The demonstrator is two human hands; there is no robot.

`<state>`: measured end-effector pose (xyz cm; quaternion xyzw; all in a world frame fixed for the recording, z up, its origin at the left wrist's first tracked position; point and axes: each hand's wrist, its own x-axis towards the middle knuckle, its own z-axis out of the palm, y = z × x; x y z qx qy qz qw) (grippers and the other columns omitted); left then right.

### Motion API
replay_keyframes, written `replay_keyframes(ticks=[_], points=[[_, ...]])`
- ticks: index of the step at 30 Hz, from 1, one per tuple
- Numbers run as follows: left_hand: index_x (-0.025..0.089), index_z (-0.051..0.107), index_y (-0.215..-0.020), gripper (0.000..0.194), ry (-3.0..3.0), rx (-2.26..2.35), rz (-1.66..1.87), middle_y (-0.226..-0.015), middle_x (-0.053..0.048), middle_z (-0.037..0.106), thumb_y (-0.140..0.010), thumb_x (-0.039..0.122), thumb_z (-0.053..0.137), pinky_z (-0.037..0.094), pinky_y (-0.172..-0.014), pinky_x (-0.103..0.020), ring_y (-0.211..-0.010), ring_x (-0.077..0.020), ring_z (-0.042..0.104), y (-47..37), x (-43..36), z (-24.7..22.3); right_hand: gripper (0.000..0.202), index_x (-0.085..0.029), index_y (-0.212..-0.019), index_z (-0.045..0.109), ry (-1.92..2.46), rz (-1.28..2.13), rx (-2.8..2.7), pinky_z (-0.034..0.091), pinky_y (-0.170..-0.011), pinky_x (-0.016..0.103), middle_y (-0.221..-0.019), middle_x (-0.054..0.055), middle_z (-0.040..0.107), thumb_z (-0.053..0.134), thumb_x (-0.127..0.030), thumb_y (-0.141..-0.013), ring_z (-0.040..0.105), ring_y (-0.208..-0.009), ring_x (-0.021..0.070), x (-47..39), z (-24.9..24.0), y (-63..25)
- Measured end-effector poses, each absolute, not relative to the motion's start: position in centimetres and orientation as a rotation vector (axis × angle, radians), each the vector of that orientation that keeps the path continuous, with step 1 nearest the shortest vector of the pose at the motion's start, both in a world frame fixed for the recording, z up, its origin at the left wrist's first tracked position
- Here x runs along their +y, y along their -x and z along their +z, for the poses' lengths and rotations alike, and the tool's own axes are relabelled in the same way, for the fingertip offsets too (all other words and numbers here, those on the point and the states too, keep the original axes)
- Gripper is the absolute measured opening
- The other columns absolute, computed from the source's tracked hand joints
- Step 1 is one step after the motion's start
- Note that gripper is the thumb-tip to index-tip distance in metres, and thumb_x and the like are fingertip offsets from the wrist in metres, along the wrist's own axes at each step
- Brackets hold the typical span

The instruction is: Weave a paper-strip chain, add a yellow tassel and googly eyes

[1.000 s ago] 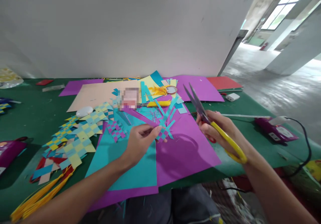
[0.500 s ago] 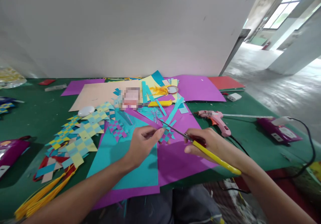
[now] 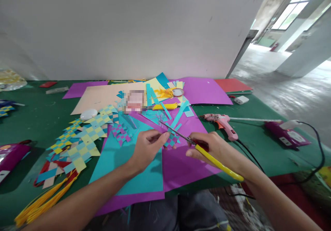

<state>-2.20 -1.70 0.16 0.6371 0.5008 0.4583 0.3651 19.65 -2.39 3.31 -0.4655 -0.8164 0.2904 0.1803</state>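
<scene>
1. Left hand [image 3: 148,148] pinches purple-turquoise woven piece [image 3: 171,142] over purple sheet [image 3: 178,172]; right hand [image 3: 213,148] grips yellow-handled scissors [image 3: 212,157], blades across the piece's upper edge.
2. Weaving appears done; strip ends [image 3: 178,126] project, so trimming looks unfinished.
3. Smaller-tabbed companion weave [image 3: 121,134] lies leftward on turquoise sheet [image 3: 139,181].

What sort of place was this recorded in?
Probably a craft workspace inside a larger workshop or factory-like building. The green table carries checkered woven paper pieces and a pink glue gun, while a thick pillar stands on the wide, shiny floor beyond.
</scene>
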Motion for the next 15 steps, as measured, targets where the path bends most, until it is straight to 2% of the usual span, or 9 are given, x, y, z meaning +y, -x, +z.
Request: replay_keyframes(ticks=[4,10,15], points=[[0.02,0.023,-0.05,0.048,-1.627,1.286,1.182,-0.052,0.005,0.014,-0.08,0.037,0.056,0.016,-0.043,-0.025,-0.049,-0.0082,0.016,2.1,-1.7,0.2,0.034,-0.018,-0.067,0.048,1.346,0.825,-2.305,0.023,-0.047,0.021,-0.055,-0.007,0.034,0.062,-0.045,-0.082,0.026,-0.054,0.0081,-2.5,3.4,-19.6],[0.02,0.024,-0.049,0.05,-1.585,1.269,1.18,-0.052,0.006,0.015,-0.08,0.039,0.058,0.016,-0.042,-0.025,-0.047,-0.0081,0.016,2.1,-1.7,0.2,0.041,-0.017,-0.062,0.044,1.35,0.775,-2.278,0.02,-0.047,0.021,-0.054,-0.007,0.024,0.064,-0.049,-0.08,0.02,-0.055,0.0081,-2.3,2.8,-19.9],[0.02,0.027,-0.047,0.051,-1.577,1.252,1.173,-0.05,0.006,0.017,-0.08,0.04,0.059,0.017,-0.041,-0.024,-0.045,-0.0073,0.018,2.2,-1.6,-0.2,0.041,-0.019,-0.072,0.048,1.307,0.839,-2.196,0.021,-0.047,0.022,-0.056,-0.008,0.033,0.07,-0.053,-0.073,0.025,-0.053,0.0077,-1.8,2.8,-20.6]])
